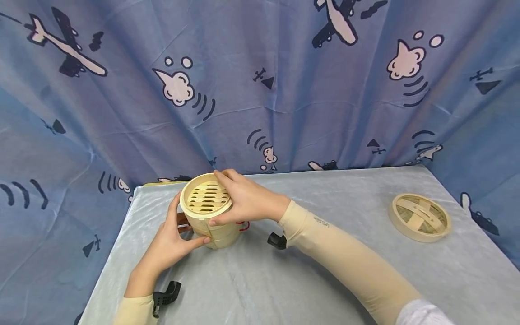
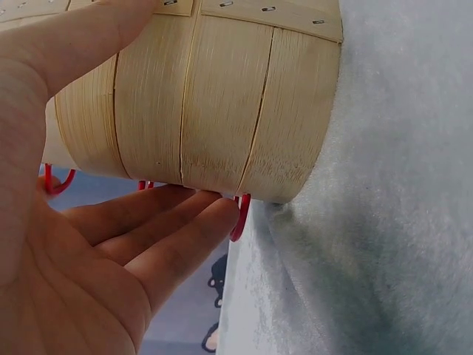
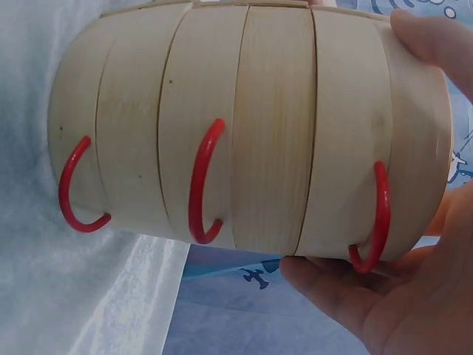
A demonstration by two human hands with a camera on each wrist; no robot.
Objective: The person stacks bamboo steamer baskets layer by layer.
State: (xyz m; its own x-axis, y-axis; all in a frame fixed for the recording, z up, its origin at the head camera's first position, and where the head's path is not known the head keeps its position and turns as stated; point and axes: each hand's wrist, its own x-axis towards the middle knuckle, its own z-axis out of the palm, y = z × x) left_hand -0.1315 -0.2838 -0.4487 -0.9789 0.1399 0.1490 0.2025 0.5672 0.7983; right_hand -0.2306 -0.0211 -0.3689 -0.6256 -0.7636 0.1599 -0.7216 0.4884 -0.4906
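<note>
A stack of bamboo steamer baskets [image 1: 217,232] stands upright at the left of the table, its slatted inner base showing at the top. Red loop handles [image 3: 198,185] stick out from the stacked tiers. My left hand [image 1: 168,241] holds the stack from the left, thumb in front and fingers round the back; in the left wrist view the fingers [image 2: 185,237] lie along the bamboo wall beside a red loop. My right hand [image 1: 249,198] grips the top basket [image 1: 203,216] from the right, thumb on the front wall and fingers over the far rim.
A round bamboo steamer lid [image 1: 420,217] with a strap handle lies at the right of the grey cloth-covered table [image 1: 317,271]. A blue curtain [image 1: 243,90] printed with airplanes hangs behind. Black camera mounts [image 1: 166,294] are worn at both wrists.
</note>
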